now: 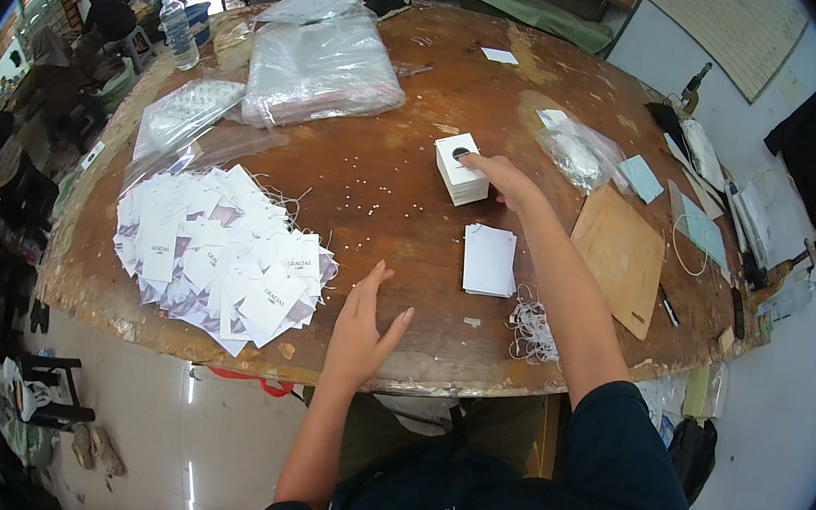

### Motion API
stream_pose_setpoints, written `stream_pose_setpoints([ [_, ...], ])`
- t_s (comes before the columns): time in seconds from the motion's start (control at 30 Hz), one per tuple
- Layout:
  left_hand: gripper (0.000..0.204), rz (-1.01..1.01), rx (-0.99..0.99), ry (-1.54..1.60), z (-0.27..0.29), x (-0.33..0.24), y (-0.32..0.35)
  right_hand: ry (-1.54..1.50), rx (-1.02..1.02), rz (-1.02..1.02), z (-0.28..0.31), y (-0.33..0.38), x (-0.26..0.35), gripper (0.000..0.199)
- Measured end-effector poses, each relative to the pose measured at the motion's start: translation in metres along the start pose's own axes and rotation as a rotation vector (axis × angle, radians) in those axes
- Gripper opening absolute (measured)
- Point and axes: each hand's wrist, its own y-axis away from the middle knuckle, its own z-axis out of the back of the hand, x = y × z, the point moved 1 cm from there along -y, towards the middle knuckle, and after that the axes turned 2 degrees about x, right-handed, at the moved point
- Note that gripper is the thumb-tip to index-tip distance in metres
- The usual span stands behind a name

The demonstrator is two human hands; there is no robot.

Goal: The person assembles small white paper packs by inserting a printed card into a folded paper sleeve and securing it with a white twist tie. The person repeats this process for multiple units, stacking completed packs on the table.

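My right hand [505, 182] reaches forward to a tall stack of white cards [468, 191], whose top card bears a dark round mark. Its thumb side rests on the top and the other fingers curl at the right side, partly hidden. Over the near table edge, my left hand [366, 323] is open and empty, its fingers stretched out and the thumb apart. To its left spreads a big loose heap of white printed tags [227, 255] with strings. Between the hands lies a flat, neat pile of plain white cards [490, 261]. A tangle of white strings [533, 328] sits just nearer me.
Clear plastic packs [323, 69] and a water bottle [180, 33] stand at the far left. On the right are a wooden board [619, 259], a plastic bag [581, 152], light-blue cards [641, 178] and a dark pen [669, 305]. Small white bits dot the brown table [405, 285].
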Motion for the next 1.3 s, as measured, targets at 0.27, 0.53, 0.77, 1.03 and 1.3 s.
stream_pose_setpoints([
  [0.27, 0.071, -0.019, -0.011, -0.013, 0.0, 0.0, -0.001, 0.386, -0.271, 0.217, -0.007, 0.01, 0.025, 0.092],
  [0.53, 0.072, -0.047, -0.012, -0.05, -0.002, 0.003, -0.001, 0.802, -0.472, 0.281, -0.037, 0.05, 0.061, 0.112],
  [0.77, 0.072, -0.09, -0.008, -0.06, -0.003, 0.002, -0.002, 0.655, -0.438, 0.26, -0.034, 0.083, 0.011, 0.133],
  [1.03, 0.072, -0.027, 0.001, -0.054, -0.003, 0.0, 0.0, 0.731, -0.401, 0.185, -0.035, 0.061, -0.007, 0.139],
  [1.3, 0.073, -0.023, 0.001, -0.087, -0.004, -0.001, 0.0, 0.656, -0.378, 0.275, -0.027, 0.05, -0.016, 0.127],
])
